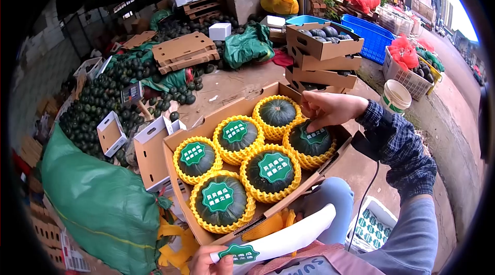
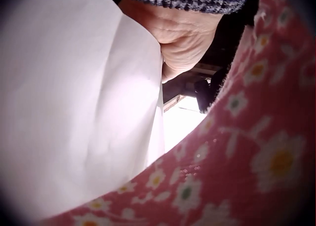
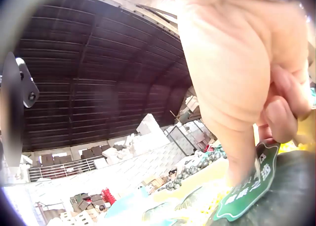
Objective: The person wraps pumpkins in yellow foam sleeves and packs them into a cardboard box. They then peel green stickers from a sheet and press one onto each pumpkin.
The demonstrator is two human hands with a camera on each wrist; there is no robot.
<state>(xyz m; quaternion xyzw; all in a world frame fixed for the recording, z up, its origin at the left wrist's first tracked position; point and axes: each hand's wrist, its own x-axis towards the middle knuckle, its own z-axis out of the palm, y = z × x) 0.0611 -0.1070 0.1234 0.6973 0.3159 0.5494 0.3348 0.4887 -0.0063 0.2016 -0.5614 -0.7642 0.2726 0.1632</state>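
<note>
In the head view my left hand [image 1: 211, 260] pinches the end of a white backing strip [image 1: 294, 231] bearing a green sticker [image 1: 240, 254]. The strip's white paper [image 2: 74, 102] fills much of the left wrist view. My right hand [image 1: 332, 107] is over a dark green squash [image 1: 309, 143] at the box's right end, its thumb on a green scalloped label [image 3: 247, 186] against the rind and its other fingers curled at the label's edge. Several squashes in yellow foam nets sit in the cardboard box [image 1: 178, 184]. The back squash [image 1: 277, 112] shows no label.
Stacked cartons [image 1: 325, 63] with squashes stand behind the box. A big green sack [image 1: 98, 197] and a heap of squashes [image 1: 103, 104] lie left. A white bin [image 1: 374, 218] with label sheets is at lower right, by a dangling black cable [image 1: 365, 197].
</note>
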